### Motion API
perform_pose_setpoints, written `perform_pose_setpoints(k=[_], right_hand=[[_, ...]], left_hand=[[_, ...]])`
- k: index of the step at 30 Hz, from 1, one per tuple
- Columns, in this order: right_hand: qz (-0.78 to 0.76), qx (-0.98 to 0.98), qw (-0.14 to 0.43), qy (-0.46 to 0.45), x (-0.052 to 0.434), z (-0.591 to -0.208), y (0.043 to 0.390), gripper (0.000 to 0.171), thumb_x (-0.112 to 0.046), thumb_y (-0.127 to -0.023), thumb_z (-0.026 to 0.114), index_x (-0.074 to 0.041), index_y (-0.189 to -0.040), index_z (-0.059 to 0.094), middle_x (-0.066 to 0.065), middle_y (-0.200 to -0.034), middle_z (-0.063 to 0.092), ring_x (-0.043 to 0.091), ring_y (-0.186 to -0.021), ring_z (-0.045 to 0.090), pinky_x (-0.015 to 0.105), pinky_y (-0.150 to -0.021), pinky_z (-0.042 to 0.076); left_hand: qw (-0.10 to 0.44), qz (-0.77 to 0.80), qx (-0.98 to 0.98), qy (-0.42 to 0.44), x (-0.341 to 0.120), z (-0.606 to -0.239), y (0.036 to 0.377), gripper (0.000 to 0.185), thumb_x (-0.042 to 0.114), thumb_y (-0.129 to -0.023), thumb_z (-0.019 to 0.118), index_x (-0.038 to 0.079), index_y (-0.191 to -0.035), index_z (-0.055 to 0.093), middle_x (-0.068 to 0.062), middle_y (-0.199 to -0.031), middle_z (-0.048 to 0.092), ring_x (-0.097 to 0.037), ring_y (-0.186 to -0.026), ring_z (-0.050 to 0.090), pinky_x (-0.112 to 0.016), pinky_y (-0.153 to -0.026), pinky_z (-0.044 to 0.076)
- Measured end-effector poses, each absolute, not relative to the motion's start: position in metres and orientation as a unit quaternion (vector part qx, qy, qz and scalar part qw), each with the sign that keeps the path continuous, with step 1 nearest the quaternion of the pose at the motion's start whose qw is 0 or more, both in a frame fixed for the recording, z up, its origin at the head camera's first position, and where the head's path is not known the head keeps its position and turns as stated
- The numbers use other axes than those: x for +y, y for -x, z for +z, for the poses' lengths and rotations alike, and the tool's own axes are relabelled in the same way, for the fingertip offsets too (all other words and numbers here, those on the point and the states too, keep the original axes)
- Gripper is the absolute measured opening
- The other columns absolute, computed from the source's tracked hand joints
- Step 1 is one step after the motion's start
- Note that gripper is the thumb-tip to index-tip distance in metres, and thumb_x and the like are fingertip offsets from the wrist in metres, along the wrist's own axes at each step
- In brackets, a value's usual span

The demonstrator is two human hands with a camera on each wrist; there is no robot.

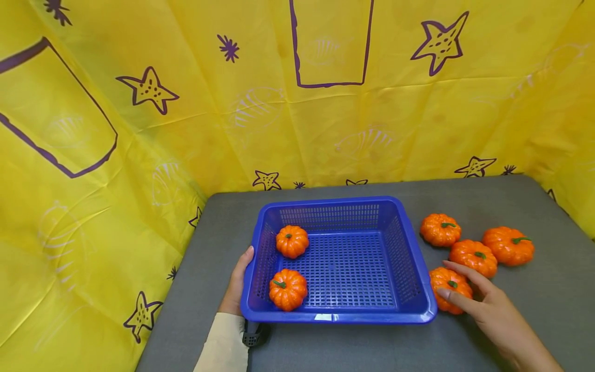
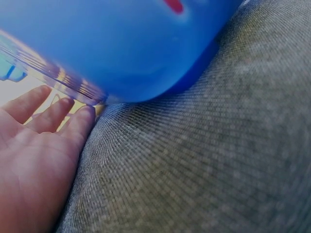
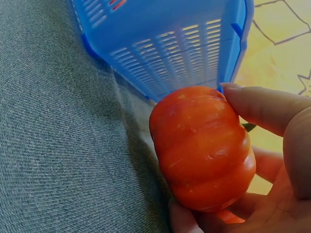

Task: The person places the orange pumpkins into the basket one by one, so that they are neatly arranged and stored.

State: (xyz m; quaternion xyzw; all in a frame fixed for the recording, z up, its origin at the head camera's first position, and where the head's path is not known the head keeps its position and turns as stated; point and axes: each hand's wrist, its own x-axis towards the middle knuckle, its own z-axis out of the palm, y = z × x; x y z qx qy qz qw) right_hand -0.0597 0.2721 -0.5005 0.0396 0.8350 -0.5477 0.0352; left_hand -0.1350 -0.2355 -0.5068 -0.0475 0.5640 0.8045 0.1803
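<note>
A blue plastic basket stands on the grey table and holds two small orange pumpkins, one at its back left and one at its front left. My left hand lies with straight fingers against the basket's left wall; the left wrist view shows these fingers touching the basket. My right hand grips a fourth pumpkin on the table just right of the basket. In the right wrist view, fingers curl round that pumpkin beside the basket wall.
Three more pumpkins lie on the table right of the basket: near its back corner, in the middle and furthest right. A yellow cloth with purple stars walls in the table at the back and both sides.
</note>
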Motion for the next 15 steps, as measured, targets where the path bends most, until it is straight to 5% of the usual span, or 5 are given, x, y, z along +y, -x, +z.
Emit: perform_pose_setpoints(k=[6, 15], right_hand=[[-0.571, 0.82, 0.011, -0.02, 0.2714, -0.5015, 0.0602, 0.061, -0.01, -0.104, 0.076, -0.007, -0.159, 0.051, -0.02, -0.129, 0.064, -0.002, -0.111, 0.062, 0.012, -0.088, 0.048], [-0.56, 0.829, -0.007, -0.018, 0.274, -0.4993, 0.058, 0.056, -0.016, -0.11, 0.068, -0.015, -0.163, 0.049, -0.018, -0.143, 0.053, -0.007, -0.121, 0.048, 0.01, -0.091, 0.039]], left_hand=[[0.179, 0.805, 0.564, 0.048, -0.2355, -0.5067, 0.135, 0.077, 0.063, -0.108, 0.045, 0.015, -0.169, 0.036, -0.019, -0.159, 0.052, -0.032, -0.134, 0.059, -0.05, -0.11, 0.05], [0.176, 0.804, 0.566, 0.048, -0.2353, -0.5069, 0.1349, 0.077, 0.063, -0.109, 0.044, 0.015, -0.169, 0.036, -0.02, -0.158, 0.053, -0.032, -0.133, 0.06, -0.05, -0.109, 0.051]])
